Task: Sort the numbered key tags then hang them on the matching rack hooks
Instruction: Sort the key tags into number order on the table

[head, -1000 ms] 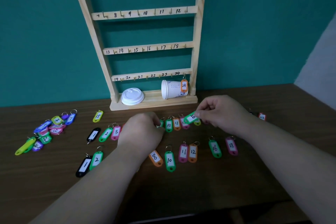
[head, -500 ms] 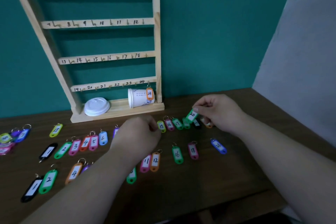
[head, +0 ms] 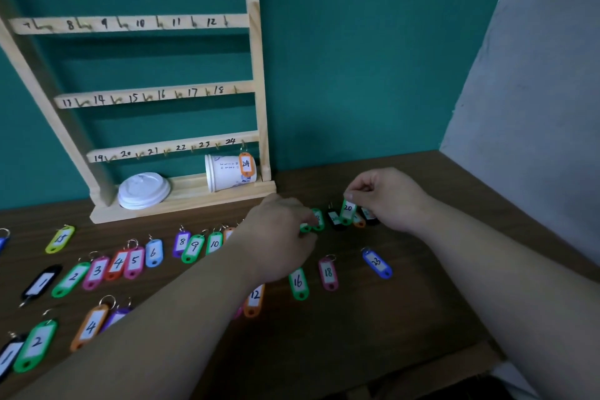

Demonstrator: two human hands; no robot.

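The right hand (head: 389,201) pinches a green plastic key tag marked 20 (head: 347,212) by its top between thumb and forefinger. The tag hangs upright just over the back row of tags, toward the right edge of the brown wooden table (head: 422,318). The left hand (head: 276,237) curls its fingers onto a smaller green tag (head: 316,219) in that row; I cannot tell whether it grips or only steadies it. A moment ago tag 20 was tilted further left; it has since travelled right, past a black tag (head: 334,219), so it seems about to be slotted into order. On the pale wooden rack (head: 256,75) at the table's back edge, only an orange tag marked 24 (head: 246,164) hangs.
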